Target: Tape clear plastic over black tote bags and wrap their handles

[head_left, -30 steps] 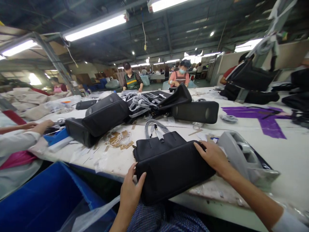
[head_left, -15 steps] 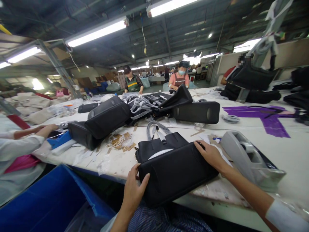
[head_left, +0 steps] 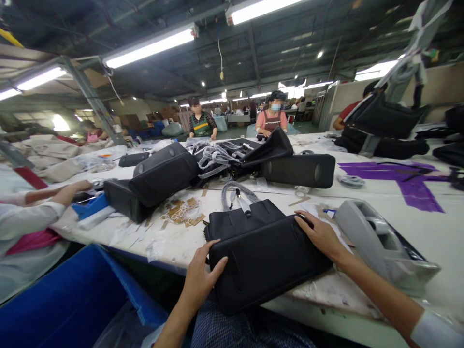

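Observation:
A black handbag [head_left: 268,266] lies on its side at the table's front edge, its flat base facing me and its lower end overhanging the edge. My left hand [head_left: 203,268] grips the bag's left end, thumb on the base and fingers over the upper corner. At the upper right corner, my right hand [head_left: 321,237] holds the bag with its fingers bent over the edge. Behind the bag, its plastic-wrapped handle [head_left: 237,193] loops up on the table, beside a tag in a white sleeve.
More black bags [head_left: 165,169] are heaped across the table's middle. A grey tape dispenser [head_left: 373,237] stands at my right, near purple strips [head_left: 409,181]. Tags with strings [head_left: 184,212] lie left of my bag. A blue bin [head_left: 83,295] is below left. Co-workers sit around the table.
The white strip seen along the bag's upper edge is now out of sight, and the base is turned slightly. Both hands keep their places on the bag. The view has shifted a little.

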Demonstrator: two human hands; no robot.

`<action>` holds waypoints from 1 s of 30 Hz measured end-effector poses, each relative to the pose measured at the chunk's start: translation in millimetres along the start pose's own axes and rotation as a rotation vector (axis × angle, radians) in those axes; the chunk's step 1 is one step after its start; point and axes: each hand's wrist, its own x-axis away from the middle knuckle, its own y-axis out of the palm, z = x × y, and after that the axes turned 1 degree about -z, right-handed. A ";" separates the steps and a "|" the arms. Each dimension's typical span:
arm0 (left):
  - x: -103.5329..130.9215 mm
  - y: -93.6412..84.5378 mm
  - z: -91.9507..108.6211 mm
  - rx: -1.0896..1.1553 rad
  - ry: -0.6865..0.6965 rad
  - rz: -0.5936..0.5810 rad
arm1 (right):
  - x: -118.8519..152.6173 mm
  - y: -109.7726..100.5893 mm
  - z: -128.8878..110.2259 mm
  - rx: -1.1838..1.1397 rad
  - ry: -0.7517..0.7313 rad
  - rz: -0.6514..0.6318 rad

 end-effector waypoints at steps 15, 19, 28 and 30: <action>-9.8 -7.0 0.7 0.050 0.015 -0.131 | -15.2 2.0 6.5 -0.062 -0.050 -0.124; -10.8 -5.7 3.8 0.102 -0.071 -0.164 | -16.3 5.1 8.6 0.000 -0.011 -0.132; 31.7 22.7 3.1 0.286 -0.236 0.204 | -13.8 8.0 7.7 -0.020 -0.042 -0.093; 41.7 31.5 6.5 0.237 -0.279 0.233 | -10.6 6.6 5.5 -0.004 -0.045 -0.064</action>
